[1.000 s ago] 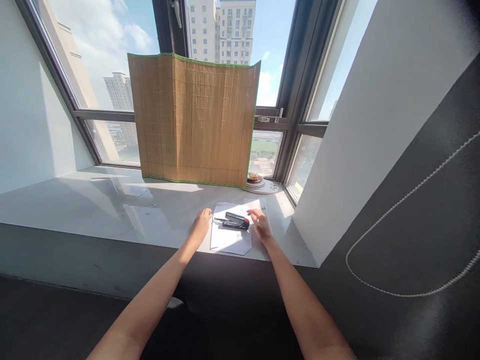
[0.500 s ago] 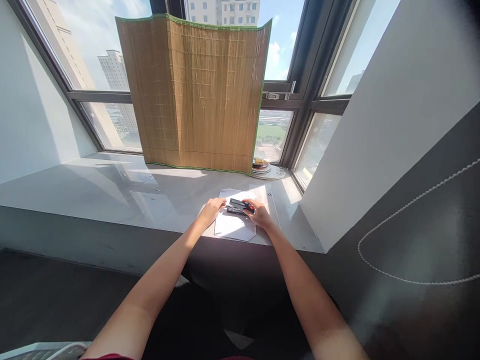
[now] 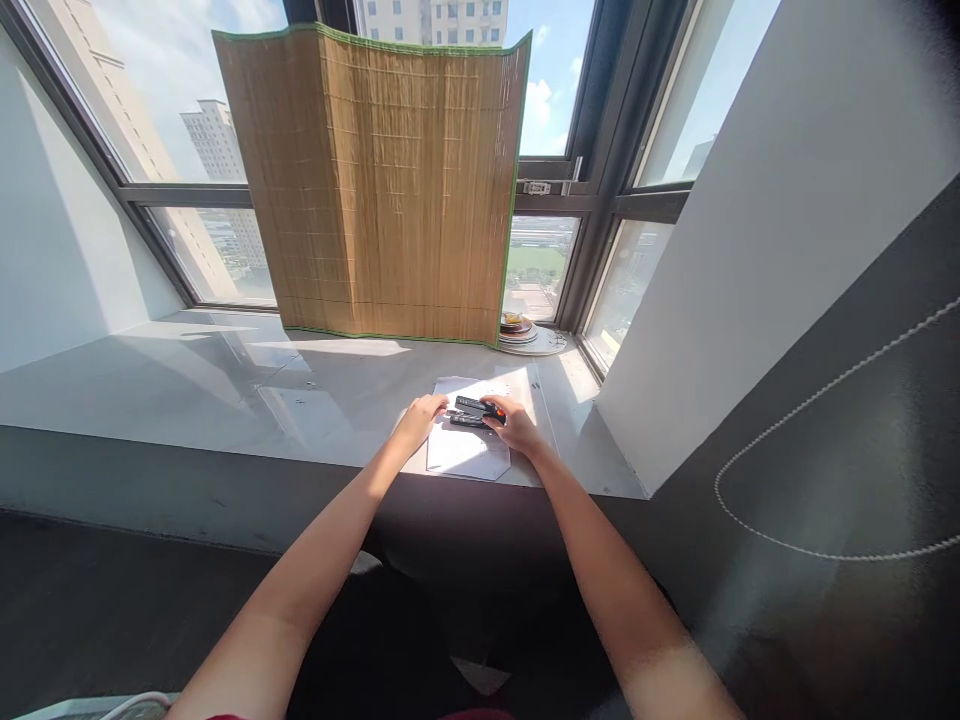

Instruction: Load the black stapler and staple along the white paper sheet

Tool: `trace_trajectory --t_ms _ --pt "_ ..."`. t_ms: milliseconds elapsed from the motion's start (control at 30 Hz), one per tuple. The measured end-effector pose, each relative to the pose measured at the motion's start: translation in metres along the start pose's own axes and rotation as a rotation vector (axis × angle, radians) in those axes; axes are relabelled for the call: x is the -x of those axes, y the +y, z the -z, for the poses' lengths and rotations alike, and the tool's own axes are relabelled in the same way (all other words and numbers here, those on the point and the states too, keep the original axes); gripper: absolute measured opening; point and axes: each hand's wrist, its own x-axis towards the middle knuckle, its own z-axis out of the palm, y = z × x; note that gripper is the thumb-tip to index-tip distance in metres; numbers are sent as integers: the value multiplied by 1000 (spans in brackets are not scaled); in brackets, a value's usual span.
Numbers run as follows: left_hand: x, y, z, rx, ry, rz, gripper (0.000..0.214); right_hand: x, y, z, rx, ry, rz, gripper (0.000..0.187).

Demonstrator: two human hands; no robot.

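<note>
A black stapler (image 3: pixel 471 411) with an orange-red end lies on white sheets of paper (image 3: pixel 466 452) near the front edge of a pale window ledge (image 3: pixel 225 390). My right hand (image 3: pixel 512 428) is curled over the stapler's right, orange end and grips it. My left hand (image 3: pixel 421 416) rests at the left edge of the paper, its fingertips touching the stapler's left end, fingers bent.
A bamboo mat (image 3: pixel 382 185) with green edging stands upright against the window behind the paper. A small stack of plates (image 3: pixel 525 335) sits at the ledge's back right. A white wall (image 3: pixel 750 230) closes the right side, with a bead cord (image 3: pixel 825 390) below.
Both hands closed in on the stapler: the right hand moved left onto its orange end and gripped it, the left hand slid right to the other end. The camera also moved closer.
</note>
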Motion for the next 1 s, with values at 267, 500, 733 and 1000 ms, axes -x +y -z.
trace_trajectory --t_ms 267,500,733,1000 --pt "1 -6 -5 21 26 -7 18 -1 -7 4 -15 1 -26 39" --pt "-1 -12 -8 15 9 -32 22 -1 -7 4 -16 0 -24 37" --pt "-3 -16 -6 131 50 -23 24 -2 -8 6 -16 36 -70 35" --pt "3 -9 2 334 -33 -44 20 1 -7 19 -72 91 -124 34"
